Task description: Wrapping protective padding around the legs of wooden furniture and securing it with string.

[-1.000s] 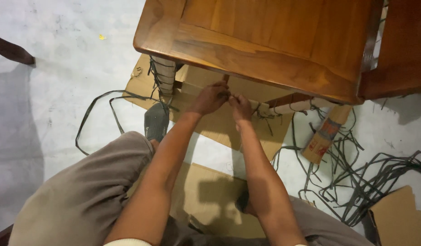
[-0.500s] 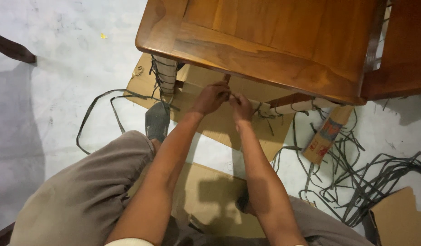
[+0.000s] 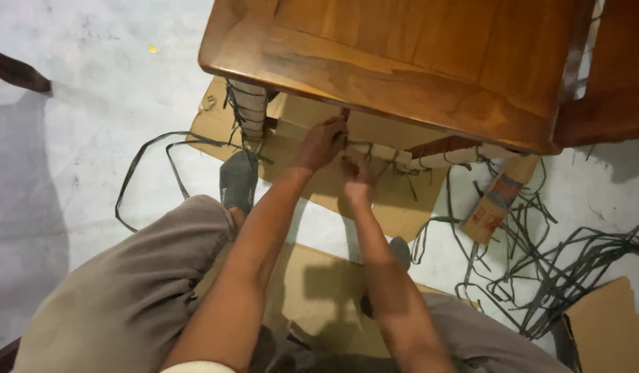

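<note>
Left hand [image 3: 321,141] and right hand [image 3: 357,173] both pinch dark strapping [image 3: 374,147] at the cardboard-wrapped rail [image 3: 395,153] — grip may slip, loosening the binding.

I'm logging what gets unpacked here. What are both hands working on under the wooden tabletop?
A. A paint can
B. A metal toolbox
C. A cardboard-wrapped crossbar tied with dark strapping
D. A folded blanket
C: the left hand and right hand meet at the cardboard-wrapped crossbar bound with dark strapping, just beneath the wooden tabletop.
</note>
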